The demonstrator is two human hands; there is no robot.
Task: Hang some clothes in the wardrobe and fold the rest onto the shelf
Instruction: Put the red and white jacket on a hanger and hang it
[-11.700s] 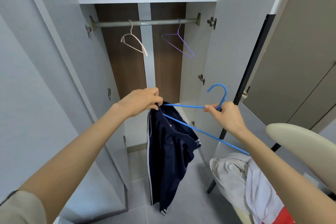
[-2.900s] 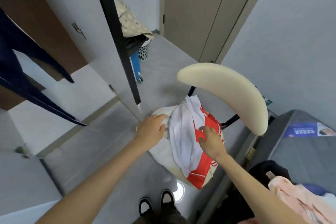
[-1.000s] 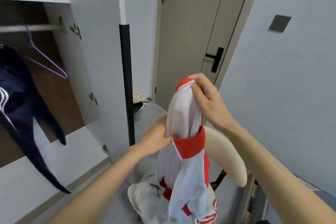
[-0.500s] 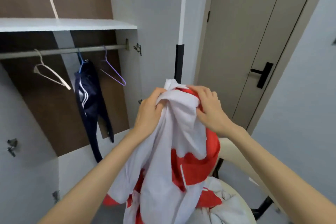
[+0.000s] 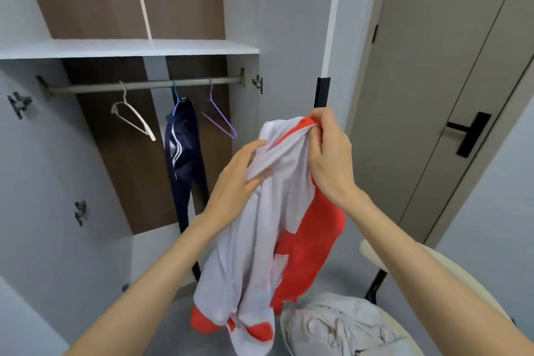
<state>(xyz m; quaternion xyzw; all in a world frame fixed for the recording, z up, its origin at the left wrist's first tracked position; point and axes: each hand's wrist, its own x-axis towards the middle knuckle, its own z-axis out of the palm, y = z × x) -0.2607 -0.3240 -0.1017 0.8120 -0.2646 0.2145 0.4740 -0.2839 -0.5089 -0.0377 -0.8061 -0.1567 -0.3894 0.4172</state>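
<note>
Centre frame: both hands, left hand [image 5: 239, 179] and right hand [image 5: 329, 153], pinch the red-and-white fabric jacket's [image 5: 277, 228] collar. Hanging step, apparently; next likely needs the purple wire hanger [image 5: 219, 115], upper centre.

white-and-red jacket [image 5: 289, 211] hangs bunched in mid-air; navy trousers [image 5: 183, 153] hang on the rail [image 5: 144, 85].
</note>
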